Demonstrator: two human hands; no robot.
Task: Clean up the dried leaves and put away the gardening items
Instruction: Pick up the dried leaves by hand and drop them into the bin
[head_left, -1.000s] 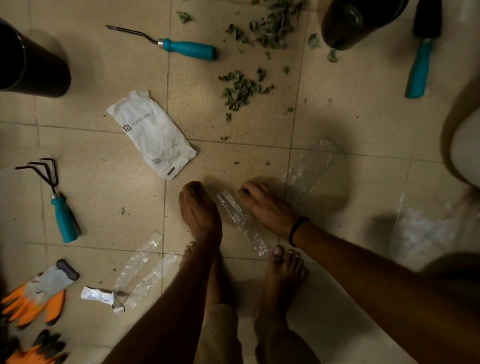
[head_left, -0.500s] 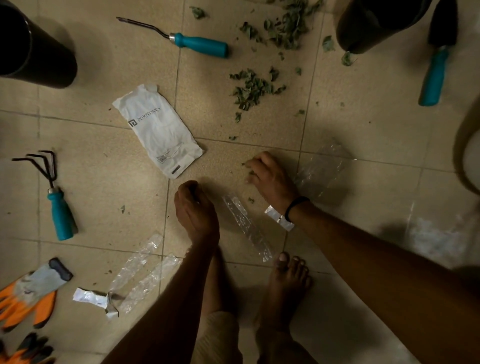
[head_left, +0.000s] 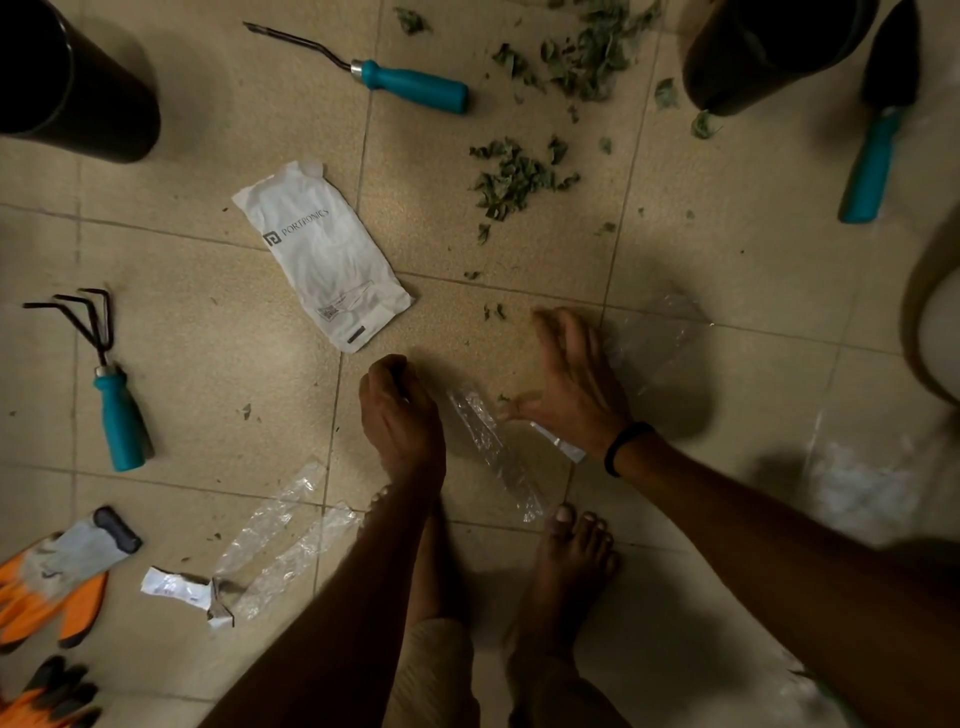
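My right grip (head_left: 569, 384) is spread wide, flat on the floor (head_left: 218, 374), with the dried leaves (head_left: 514, 179) ahead of its fingertips; I'd rake them toward my curled left grip (head_left: 397, 410), whose contents I can't tell, skirting the plastic wrapper (head_left: 493, 447) between the two.

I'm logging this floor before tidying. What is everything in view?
pots: two, black, top corners
hand tools: three, teal handles, top centre, far left, upper right
dried leaves: scattered, green, top centre
pouch: one, white, centre left
plastic wrappers: several, clear, centre, lower left
paper scrap: one, white, lower left
gloves: two, orange-grey, bottom left
feet: two, bare, bottom centre
left hand: fingers curled, centre
right hand: open, fingers spread, black wristband
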